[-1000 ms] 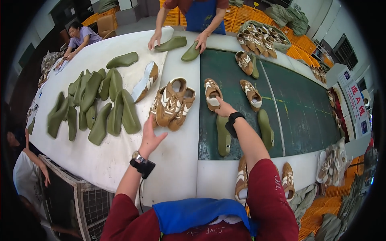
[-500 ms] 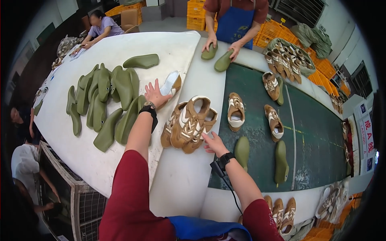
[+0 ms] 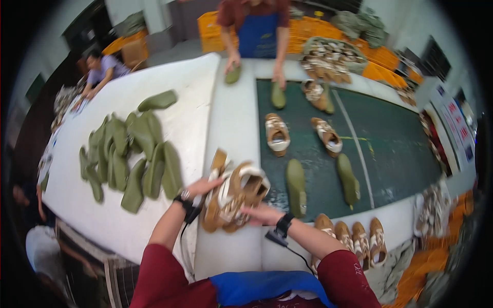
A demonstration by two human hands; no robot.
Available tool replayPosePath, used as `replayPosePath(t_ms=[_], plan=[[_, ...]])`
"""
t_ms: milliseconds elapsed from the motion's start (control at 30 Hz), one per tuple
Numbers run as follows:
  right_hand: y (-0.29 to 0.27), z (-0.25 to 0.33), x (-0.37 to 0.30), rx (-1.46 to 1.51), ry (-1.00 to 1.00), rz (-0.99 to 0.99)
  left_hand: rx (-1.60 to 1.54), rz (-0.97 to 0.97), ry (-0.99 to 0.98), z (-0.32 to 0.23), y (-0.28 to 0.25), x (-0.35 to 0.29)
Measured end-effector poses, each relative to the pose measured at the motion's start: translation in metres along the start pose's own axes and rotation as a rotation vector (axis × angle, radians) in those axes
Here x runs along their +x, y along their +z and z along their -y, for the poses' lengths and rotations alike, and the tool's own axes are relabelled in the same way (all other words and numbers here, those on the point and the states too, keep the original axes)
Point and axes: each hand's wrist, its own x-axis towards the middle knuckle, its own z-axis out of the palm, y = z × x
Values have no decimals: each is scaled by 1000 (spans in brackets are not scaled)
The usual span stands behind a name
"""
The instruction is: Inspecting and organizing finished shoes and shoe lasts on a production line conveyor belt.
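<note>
A bunch of brown-and-white sneakers (image 3: 233, 197) stands on the white strip in front of me, slightly blurred. My left hand (image 3: 206, 186) grips the bunch from the left, its fingertips partly lost among the shoes. From the lower right my right hand (image 3: 263, 213) holds the same bunch, fingers against the shoes. One tan shoe part (image 3: 218, 160) sticks up behind my left fingers. To the left of my hands lies a heap of olive-green shoe lasts (image 3: 134, 189) on the white table (image 3: 192, 108).
A dark green belt (image 3: 328, 169) at right carries sneakers (image 3: 277, 134) and green lasts (image 3: 296, 185). Across the table, a co-worker in a blue apron (image 3: 258, 38) holds a green last in each hand. More sneakers (image 3: 377, 241) line the near edge. Orange crates (image 3: 208, 31) stand behind.
My left hand has come back from the heap's right side to the sneakers, and my right hand has closed in on them. The co-worker's one last now stands over the belt. My view has shifted.
</note>
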Motion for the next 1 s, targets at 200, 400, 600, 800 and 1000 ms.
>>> replayPosePath(t_ms=[200, 400, 600, 800, 1000], plan=[[40, -99, -106, -440, 528, 203, -71, 186, 200, 37, 102, -97], [71, -92, -154, -722, 64, 641, 316, 114, 199, 7, 150, -132], [66, 54, -220, -1199, -274, 250, 30, 296, 381, 29, 181, -89], [24, 19, -126, -1484, 10, 189, 277, 444, 207, -15, 177, -92], [1, -5, -118, -1140, 197, 350, 231, -42, 467, 4, 151, -141]])
